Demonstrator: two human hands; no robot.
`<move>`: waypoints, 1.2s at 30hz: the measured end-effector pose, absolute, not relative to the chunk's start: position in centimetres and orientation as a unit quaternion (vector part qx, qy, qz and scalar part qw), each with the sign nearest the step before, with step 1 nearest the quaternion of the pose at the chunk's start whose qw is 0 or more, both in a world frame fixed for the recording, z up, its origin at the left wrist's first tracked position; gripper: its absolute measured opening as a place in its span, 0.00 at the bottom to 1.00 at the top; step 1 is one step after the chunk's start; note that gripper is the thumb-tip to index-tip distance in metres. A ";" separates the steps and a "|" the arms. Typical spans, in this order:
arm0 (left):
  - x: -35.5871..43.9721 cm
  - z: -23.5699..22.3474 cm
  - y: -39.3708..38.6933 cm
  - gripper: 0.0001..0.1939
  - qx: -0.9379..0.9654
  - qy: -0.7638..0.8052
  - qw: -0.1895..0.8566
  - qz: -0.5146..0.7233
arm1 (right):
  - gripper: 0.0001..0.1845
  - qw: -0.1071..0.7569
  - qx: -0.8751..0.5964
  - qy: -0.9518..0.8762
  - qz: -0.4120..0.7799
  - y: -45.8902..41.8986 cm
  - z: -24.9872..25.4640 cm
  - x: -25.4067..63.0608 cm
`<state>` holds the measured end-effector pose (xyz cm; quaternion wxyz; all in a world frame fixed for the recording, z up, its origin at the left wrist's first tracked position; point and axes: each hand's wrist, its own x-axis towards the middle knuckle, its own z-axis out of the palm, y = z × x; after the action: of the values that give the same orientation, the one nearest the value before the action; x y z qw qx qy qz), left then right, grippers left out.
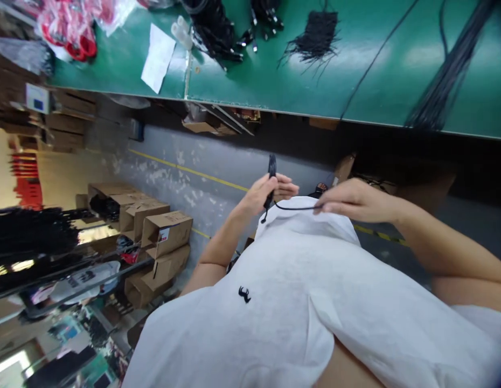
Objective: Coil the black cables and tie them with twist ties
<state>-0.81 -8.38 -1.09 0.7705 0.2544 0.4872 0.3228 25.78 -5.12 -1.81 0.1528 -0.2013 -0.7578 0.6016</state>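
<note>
My left hand (266, 193) is closed around a bunched black cable (271, 175), whose end sticks up above the fist. A thin strand of the same cable (294, 208) runs across to my right hand (351, 200), which pinches it between thumb and fingers. Both hands are held in front of my white shirt (299, 302), below the edge of a green workbench (275, 81).
On the green bench lie black cable bundles (218, 29), a heap of short black ties (315, 35), long black wires (444, 81), a white paper sheet (157, 56) and red cables in bags (68, 27). Cardboard boxes (161, 231) stand on the grey floor at left.
</note>
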 end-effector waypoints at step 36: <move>-5.6 3.3 -8.6 0.26 0.050 0.511 0.661 0.547 | 0.18 -0.019 -0.751 -0.556 0.356 -0.5 -19.5 37.4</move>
<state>-5.60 -8.62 3.26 0.6609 0.0503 0.5110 0.5474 37.37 -0.47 -19.53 -0.0194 -0.7513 -0.5556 0.3557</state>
